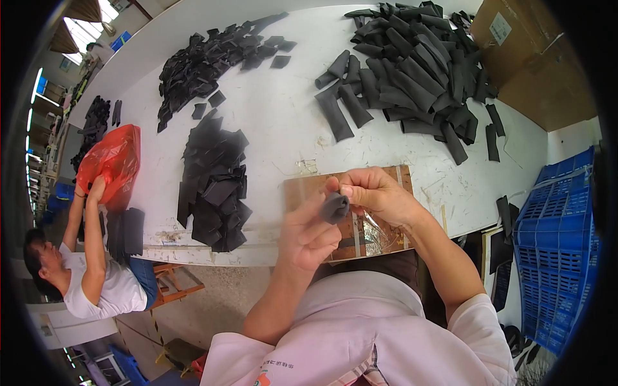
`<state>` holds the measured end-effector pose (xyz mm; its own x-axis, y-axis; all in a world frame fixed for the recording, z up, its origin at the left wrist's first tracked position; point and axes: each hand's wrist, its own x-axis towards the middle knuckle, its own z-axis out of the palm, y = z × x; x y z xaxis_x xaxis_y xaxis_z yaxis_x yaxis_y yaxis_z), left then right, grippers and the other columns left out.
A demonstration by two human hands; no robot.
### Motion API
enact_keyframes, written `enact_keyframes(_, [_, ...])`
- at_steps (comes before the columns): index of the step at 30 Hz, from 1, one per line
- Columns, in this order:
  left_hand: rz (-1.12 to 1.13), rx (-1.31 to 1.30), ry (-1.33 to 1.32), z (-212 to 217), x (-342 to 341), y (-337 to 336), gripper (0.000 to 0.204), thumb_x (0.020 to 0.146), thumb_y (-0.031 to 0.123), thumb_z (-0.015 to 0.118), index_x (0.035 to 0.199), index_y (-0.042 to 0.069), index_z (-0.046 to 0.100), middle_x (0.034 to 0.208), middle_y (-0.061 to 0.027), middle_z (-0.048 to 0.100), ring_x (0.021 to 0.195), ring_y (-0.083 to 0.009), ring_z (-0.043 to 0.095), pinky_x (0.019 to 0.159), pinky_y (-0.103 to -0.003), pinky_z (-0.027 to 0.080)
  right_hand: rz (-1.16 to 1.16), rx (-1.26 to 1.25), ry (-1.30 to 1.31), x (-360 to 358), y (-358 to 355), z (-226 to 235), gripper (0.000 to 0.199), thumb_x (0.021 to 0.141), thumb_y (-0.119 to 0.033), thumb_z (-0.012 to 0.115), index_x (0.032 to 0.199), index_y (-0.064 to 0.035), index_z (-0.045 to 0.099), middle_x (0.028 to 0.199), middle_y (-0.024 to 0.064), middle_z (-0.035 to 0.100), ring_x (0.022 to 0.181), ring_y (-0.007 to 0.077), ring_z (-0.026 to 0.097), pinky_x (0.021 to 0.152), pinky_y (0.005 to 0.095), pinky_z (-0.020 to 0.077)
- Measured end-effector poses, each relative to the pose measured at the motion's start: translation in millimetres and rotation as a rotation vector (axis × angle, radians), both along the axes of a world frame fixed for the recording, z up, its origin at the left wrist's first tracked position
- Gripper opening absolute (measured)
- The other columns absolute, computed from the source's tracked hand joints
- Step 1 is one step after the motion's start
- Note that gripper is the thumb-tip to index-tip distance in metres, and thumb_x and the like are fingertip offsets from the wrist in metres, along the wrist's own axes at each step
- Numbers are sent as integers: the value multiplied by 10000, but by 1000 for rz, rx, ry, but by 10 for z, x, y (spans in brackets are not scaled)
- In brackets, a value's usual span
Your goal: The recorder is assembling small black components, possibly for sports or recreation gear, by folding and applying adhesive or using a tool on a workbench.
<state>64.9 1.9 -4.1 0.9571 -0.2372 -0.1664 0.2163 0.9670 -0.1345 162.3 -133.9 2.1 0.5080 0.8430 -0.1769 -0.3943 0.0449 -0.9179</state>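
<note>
Both hands meet above the board (322, 186), a brown cardboard sheet with tape strips lying at the near edge of the counter (283, 122). Left hand (309, 235) curled, fingers cupping under a small dark foam piece (335, 207); right hand (373, 193) pinching its top between thumb and fingertips. The piece sits just above the board, rolled or folded on itself; which, I cannot tell. Beyond the board to the right, a heap of rolled tubes (412, 71). Beyond it to the left, a stack of flat squares (215, 183), and farther off a looser scatter of flat pieces (212, 58). Blue crate (557, 244) right of the board, off the counter. Left of the board, well apart, another person lifts a red bag (112, 161) at the counter edge. Judgement: rolling seems in hand; to do it well, keep the edges aligned, hold the pinch firm so the foam does not spring open, and support from below with the cupped fingers.
</note>
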Motion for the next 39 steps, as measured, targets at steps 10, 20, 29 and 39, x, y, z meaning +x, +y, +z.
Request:
enact_keyframes(10, [460, 1762, -409, 254, 5, -18, 166, 825, 18, 538, 988, -9, 551, 953, -85, 573, 880, -148, 519, 796, -254, 422, -358, -102, -384, -100, -145, -8, 282, 815, -304, 585, 755, -30, 561, 672, 20, 519, 561, 101, 452, 508, 241, 377])
enact_keyframes(20, [540, 1253, -238, 21, -101, -145, 149, 809, 77, 588, 920, -11, 541, 992, -172, 566, 862, -191, 531, 765, -320, 446, -195, -310, -1381, -193, -194, -59, 202, 620, -178, 673, 689, -38, 544, 644, 51, 524, 610, 225, 539, 473, 340, 437])
enact_keyframes(29, [322, 1699, -468, 328, 114, -318, 113, 731, -71, 610, 819, -13, 571, 868, -76, 565, 757, -108, 548, 661, -214, 457, -238, -76, -1157, -259, -282, -364, 125, 680, -100, 609, 759, -27, 546, 671, 120, 530, 612, 287, 544, 488, 377, 438])
enact_keyframes(39, [492, 1377, -482, 372, 82, -258, 159, 784, 55, 614, 919, -10, 562, 817, -142, 613, 777, -201, 564, 707, -304, 462, -108, -244, -1192, -163, -237, -75, 102, 662, -50, 572, 756, -34, 536, 667, 99, 531, 651, 290, 538, 524, 383, 435])
